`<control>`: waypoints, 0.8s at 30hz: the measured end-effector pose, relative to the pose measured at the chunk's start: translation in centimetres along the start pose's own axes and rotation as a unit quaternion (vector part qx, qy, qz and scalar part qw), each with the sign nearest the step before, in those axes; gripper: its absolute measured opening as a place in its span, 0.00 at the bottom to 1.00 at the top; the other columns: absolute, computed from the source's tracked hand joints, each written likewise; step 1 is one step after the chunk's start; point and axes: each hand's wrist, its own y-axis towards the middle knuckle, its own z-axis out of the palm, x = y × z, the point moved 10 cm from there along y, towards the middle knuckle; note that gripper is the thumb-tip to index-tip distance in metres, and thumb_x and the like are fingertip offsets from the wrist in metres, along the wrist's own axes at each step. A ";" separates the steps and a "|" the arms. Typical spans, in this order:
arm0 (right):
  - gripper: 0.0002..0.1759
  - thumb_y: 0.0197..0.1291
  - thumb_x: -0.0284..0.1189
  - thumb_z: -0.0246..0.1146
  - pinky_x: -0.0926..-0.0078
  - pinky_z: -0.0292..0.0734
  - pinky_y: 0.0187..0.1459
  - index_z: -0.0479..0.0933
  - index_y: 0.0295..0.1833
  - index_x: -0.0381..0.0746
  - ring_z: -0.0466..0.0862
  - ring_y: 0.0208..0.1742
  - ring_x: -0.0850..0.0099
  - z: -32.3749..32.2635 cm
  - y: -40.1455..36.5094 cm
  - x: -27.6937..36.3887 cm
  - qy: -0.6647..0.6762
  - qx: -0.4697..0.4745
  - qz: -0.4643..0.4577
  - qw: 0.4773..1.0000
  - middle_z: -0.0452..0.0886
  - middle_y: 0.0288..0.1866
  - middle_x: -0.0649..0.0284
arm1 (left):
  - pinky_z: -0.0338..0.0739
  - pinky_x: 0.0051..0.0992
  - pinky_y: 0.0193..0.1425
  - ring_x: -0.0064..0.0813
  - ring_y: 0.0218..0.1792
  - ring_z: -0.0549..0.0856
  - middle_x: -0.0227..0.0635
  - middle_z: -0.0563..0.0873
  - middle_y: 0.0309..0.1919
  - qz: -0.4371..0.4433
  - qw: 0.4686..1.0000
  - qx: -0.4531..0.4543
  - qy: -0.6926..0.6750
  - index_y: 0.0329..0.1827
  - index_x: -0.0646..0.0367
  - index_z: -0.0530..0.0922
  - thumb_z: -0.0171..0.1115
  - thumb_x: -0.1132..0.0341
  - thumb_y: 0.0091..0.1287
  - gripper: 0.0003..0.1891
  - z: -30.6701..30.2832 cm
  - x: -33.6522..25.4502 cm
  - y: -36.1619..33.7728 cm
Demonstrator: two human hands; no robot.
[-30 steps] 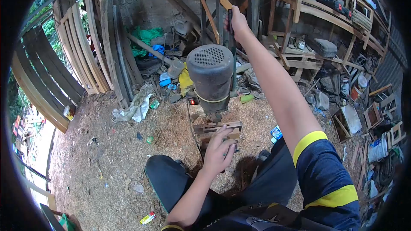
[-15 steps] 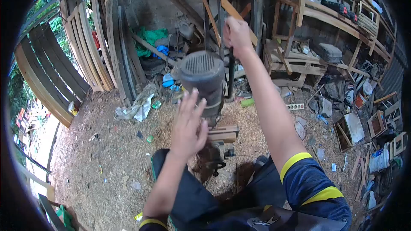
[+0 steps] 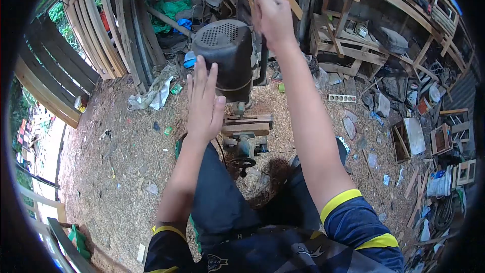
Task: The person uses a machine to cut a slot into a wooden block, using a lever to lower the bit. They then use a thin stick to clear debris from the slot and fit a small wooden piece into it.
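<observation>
A dark machine with a vented round motor cover (image 3: 221,35) stands upright in front of me. My left hand (image 3: 203,102) is open against or just beside the motor's left side, with its fingers stretched out. Raised to the right of the motor, my right hand (image 3: 274,20) is closed around the top of a dark lever (image 3: 263,60); its grip hides the lever's end. Below the motor, wooden pieces (image 3: 247,125) lie in the machine's clamp, above a small handwheel (image 3: 243,163).
Wood shavings cover the floor (image 3: 126,156). Planks and wooden frames (image 3: 86,25) lean at the left. A wooden rack (image 3: 353,50) stands at the back right, near a socket strip (image 3: 342,98). Boxes and scraps lie at the right.
The camera view has shifted, and the machine now shows higher and slightly left, with the wooden pieces and handwheel in fuller view. My right hand stays closed on the lever; my left stays open.
</observation>
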 end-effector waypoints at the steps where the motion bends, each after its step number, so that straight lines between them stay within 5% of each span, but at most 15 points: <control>1: 0.21 0.68 0.34 0.57 0.74 0.59 0.24 0.72 0.21 0.38 0.66 0.18 0.79 -0.8 1.3 -0.7 -0.008 -0.016 0.004 1.000 0.68 0.15 0.70 | 0.39 0.56 0.88 0.54 0.88 0.52 0.54 0.52 0.88 0.003 1.000 0.000 -0.011 0.88 0.61 0.57 0.41 0.50 0.83 0.35 0.0 -0.2 0.0; 2: 0.21 0.68 0.34 0.57 0.75 0.58 0.25 0.74 0.22 0.37 0.67 0.21 0.81 -1.5 2.4 -1.5 -0.015 -0.035 0.007 0.999 0.69 0.16 0.71 | 0.38 0.56 0.88 0.54 0.88 0.52 0.54 0.52 0.88 0.008 1.000 0.002 -0.023 0.88 0.60 0.58 0.38 0.48 0.84 0.35 0.0 -0.5 -0.1; 3: 0.21 0.68 0.35 0.59 0.75 0.58 0.25 0.74 0.22 0.36 0.67 0.21 0.81 -1.0 2.9 -1.8 0.019 -0.027 0.046 0.998 0.68 0.16 0.71 | 0.34 0.55 0.88 0.51 0.89 0.50 0.50 0.51 0.89 -0.014 0.999 0.011 -0.035 0.88 0.59 0.57 0.24 0.37 0.84 0.42 0.1 -0.2 0.0; 6: 0.21 0.69 0.33 0.56 0.73 0.57 0.19 0.65 0.21 0.42 0.62 0.13 0.77 -0.6 2.2 -0.8 -0.001 -0.051 0.030 0.998 0.64 0.14 0.70 | 0.32 0.54 0.88 0.50 0.89 0.50 0.49 0.51 0.89 -0.003 0.998 0.002 -0.063 0.88 0.59 0.56 0.23 0.35 0.83 0.43 -0.4 0.5 -0.3; 15: 0.22 0.70 0.30 0.58 0.76 0.59 0.27 0.67 0.21 0.36 0.69 0.23 0.82 -0.9 -15.5 1.6 -0.036 0.014 -0.110 0.993 0.71 0.20 0.70 | 0.28 0.54 0.87 0.54 0.89 0.45 0.44 0.57 0.88 0.016 0.992 0.070 -0.103 0.89 0.54 0.56 0.21 0.38 0.84 0.40 -0.1 2.7 -1.3; 17: 0.12 0.66 0.28 0.58 0.77 0.60 0.27 0.71 0.28 0.35 0.70 0.24 0.81 0.0 -18.4 2.4 -0.007 0.059 -0.179 0.982 0.70 0.20 0.70 | 0.33 0.53 0.88 0.55 0.88 0.51 0.44 0.63 0.86 0.031 0.992 0.068 -0.107 0.87 0.54 0.63 0.20 0.37 0.84 0.41 -0.7 3.4 -1.5; 20: 0.06 0.60 0.25 0.56 0.77 0.61 0.26 0.73 0.41 0.34 0.70 0.25 0.81 -0.1 -18.6 1.6 0.042 0.028 -0.010 0.999 0.69 0.21 0.69 | 0.44 0.54 0.87 0.57 0.86 0.60 0.45 0.72 0.81 0.054 0.991 0.033 -0.118 0.79 0.55 0.73 0.21 0.37 0.84 0.42 -2.0 4.9 -2.6; 21: 0.16 0.57 0.24 0.54 0.78 0.62 0.27 0.73 0.52 0.34 0.69 0.25 0.81 0.3 -18.2 1.4 -0.019 0.066 0.049 0.996 0.68 0.22 0.70 | 0.48 0.54 0.86 0.57 0.84 0.63 0.46 0.75 0.78 0.036 0.991 0.010 -0.129 0.75 0.56 0.77 0.22 0.36 0.84 0.41 -2.0 6.0 -3.5; 24: 0.20 0.55 0.23 0.52 0.78 0.62 0.28 0.75 0.54 0.33 0.69 0.24 0.80 1.9 -17.4 2.0 -0.049 0.184 0.212 0.958 0.68 0.21 0.71 | 0.57 0.52 0.83 0.56 0.80 0.70 0.48 0.81 0.72 -0.025 0.981 -0.045 -0.186 0.63 0.58 0.85 0.25 0.36 0.84 0.42 -1.3 9.3 -7.1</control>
